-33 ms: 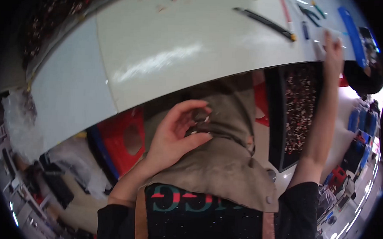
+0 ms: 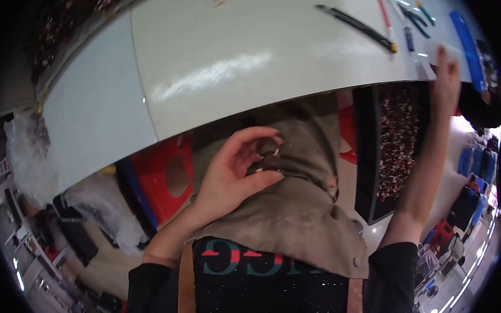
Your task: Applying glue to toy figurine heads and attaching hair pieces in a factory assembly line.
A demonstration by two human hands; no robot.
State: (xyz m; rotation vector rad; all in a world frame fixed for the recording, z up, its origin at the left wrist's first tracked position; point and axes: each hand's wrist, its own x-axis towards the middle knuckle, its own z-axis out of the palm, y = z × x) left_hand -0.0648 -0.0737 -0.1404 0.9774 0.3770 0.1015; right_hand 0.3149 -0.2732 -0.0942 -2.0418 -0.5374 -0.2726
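Pale worktop (image 2: 210,54) fills the upper view, shiny patch mid-way, greyer panel at its L end. Black cutter (image 2: 356,29) w/ a yellow tip lies on it, upper R; all places below are rel. to that. Just R of cutter: thin red stick (image 2: 385,17), small dark screwdriver (image 2: 409,39), dark green pliers (image 2: 414,20). Further R: long blue strip (image 2: 467,51), nr the worktop's end.

R hand (image 2: 447,78) is R of cutter, btwn screwdriver and blue strip, at the worktop edge. Whitish item (image 2: 432,51) is right by its fingers, so also R of cutter; blurred, can't tell what it is. R grip: can't tell if fingers are together or clamped on it.

L hand (image 2: 230,169) is well below & L of cutter, over the brown apron (image 2: 292,214). L grip: thumb & fingers curled but apart, w/ a gap btwn the tips.

Below cutter, under the edge: dark bin (image 2: 366,161) w/ reddish & white bits (image 2: 396,143). Far L of cutter: red plastic piece (image 2: 158,166) w/ a hole, plus clear plastic bag (image 2: 24,158).
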